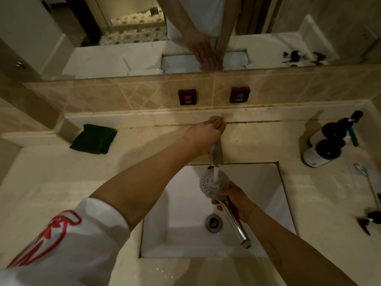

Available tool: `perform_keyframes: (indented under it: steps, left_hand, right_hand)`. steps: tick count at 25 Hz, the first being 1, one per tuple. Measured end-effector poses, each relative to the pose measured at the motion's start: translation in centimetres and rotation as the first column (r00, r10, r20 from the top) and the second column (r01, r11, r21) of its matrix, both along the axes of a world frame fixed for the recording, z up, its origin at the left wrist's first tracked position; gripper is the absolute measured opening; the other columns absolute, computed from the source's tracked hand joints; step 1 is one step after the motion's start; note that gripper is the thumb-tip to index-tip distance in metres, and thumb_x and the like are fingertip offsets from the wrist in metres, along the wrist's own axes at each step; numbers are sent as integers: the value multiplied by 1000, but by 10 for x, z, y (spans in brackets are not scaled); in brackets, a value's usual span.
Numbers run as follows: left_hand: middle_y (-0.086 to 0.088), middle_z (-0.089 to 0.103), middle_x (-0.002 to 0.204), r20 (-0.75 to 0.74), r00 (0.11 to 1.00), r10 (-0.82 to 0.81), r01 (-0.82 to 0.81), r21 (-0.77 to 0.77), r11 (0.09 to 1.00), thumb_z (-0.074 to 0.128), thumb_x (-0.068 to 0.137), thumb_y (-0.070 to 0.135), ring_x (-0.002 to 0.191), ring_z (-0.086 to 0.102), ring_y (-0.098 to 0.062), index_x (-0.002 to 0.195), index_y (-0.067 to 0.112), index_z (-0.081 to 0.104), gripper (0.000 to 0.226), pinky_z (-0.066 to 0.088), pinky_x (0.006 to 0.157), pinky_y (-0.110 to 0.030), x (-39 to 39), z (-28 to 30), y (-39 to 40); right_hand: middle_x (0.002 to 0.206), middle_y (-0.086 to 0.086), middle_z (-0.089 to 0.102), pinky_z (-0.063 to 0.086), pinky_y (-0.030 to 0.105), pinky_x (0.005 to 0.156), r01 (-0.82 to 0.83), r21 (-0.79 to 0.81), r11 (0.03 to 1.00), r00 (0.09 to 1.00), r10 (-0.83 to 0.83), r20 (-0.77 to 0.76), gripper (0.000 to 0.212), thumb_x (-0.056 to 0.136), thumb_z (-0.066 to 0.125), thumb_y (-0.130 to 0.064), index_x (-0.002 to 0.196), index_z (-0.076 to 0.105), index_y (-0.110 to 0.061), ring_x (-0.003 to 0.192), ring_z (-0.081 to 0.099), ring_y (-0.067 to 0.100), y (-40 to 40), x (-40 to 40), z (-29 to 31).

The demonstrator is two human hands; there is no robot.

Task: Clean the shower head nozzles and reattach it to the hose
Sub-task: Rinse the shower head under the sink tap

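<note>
The shower head (207, 181) has a round grey nozzle face and a chrome handle, and no hose is attached to it. My right hand (235, 200) grips it at the neck and holds it over the white sink (257, 182), face up. Water runs from the chrome faucet (216, 154) onto the nozzle face. My left hand (208, 131) reaches across and is closed on the faucet handle at the back of the counter; the handle itself is hidden under my fingers. No hose is in view.
A folded dark green cloth (93, 139) lies on the counter at the back left. Two dark pump bottles (329, 139) stand at the back right. A toothbrush (369, 182) lies along the right edge. Hot and cold labels (187, 97) sit on the tiled wall under the mirror.
</note>
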State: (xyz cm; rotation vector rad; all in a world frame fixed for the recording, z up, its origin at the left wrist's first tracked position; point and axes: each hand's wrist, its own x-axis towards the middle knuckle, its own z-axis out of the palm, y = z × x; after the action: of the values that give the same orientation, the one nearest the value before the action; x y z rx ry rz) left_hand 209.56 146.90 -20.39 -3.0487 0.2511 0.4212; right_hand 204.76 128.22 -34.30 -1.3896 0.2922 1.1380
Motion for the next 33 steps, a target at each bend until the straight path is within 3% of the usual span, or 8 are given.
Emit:
perform_keyframes:
  steps: [5, 8, 14, 19, 21, 24, 29, 33]
  left_hand:
    - [-9, 1, 161, 3, 1000, -1, 1, -12, 1000, 53, 88, 4, 149, 6, -24, 151, 10, 9, 77, 33, 114, -42, -1, 2, 0]
    - [-8, 2, 161, 7, 1000, 2, -2, -18, 1000, 53, 87, 2, 149, 7, -23, 151, 10, 9, 78, 35, 113, -42, -1, 2, 0]
    - [-8, 1, 161, 18, 1000, 1, -1, -10, 1000, 54, 88, 4, 148, 9, -24, 152, 11, 9, 78, 38, 111, -42, -1, 1, 0]
    - [-9, 1, 161, 14, 1000, -11, 11, -5, 1000, 52, 88, 2, 149, 7, -24, 151, 10, 8, 77, 37, 111, -40, -1, 3, -1]
    - [-9, 1, 161, 19, 1000, -8, 8, -9, 1000, 53, 88, 3, 149, 8, -24, 151, 10, 9, 77, 38, 110, -40, -1, 3, -1]
    - [-8, 1, 161, 22, 1000, -10, 10, -3, 1000, 54, 87, 4, 148, 8, -24, 152, 10, 9, 79, 39, 108, -40, -1, 2, -1]
    - [-8, 1, 161, 20, 1000, -11, 11, -2, 1000, 55, 87, 3, 148, 8, -24, 152, 10, 9, 79, 40, 109, -40, -1, 2, -1]
    - [-7, 1, 161, 8, 1000, -1, 1, -16, 1000, 55, 87, 4, 149, 8, -23, 152, 11, 9, 80, 39, 108, -39, 0, 2, -1]
  right_hand:
    - [105, 24, 70, 55, 32, 55, -66, 18, 998, 997, 67, -24, 40, 84, 63, 1, 120, 55, -17, 75, 69, 30, 0, 0, 5]
    - [106, 25, 68, 54, 32, 53, 10, 17, 1000, 1000, -10, -8, 46, 85, 61, 4, 124, 52, -17, 74, 68, 31, 1, -2, 2]
    - [108, 21, 67, 53, 34, 56, -19, -7, 1000, 1000, 19, 13, 50, 83, 64, 1, 127, 49, -17, 73, 69, 30, -1, -7, 1]
    - [91, 22, 69, 49, 30, 48, -42, -13, 999, 994, 43, 100, 50, 80, 75, -29, 119, 50, -12, 58, 63, 24, 6, -7, 4]
    - [82, 20, 68, 47, 28, 46, -44, -75, 996, 987, 55, 152, 42, 85, 74, -28, 115, 52, -9, 54, 61, 23, 11, -5, 2]
    - [85, 20, 69, 47, 27, 44, -55, -96, 994, 981, 72, 179, 41, 85, 72, -29, 116, 53, -10, 54, 61, 21, 13, -3, -1]
    - [99, 26, 68, 46, 29, 45, 38, -105, 994, 992, -25, 122, 39, 89, 66, -26, 122, 54, -9, 60, 63, 26, 13, 6, -10]
    - [92, 23, 68, 46, 30, 45, 56, -59, 997, 995, -51, 81, 46, 83, 72, -32, 116, 60, -3, 61, 61, 27, 5, 12, -10]
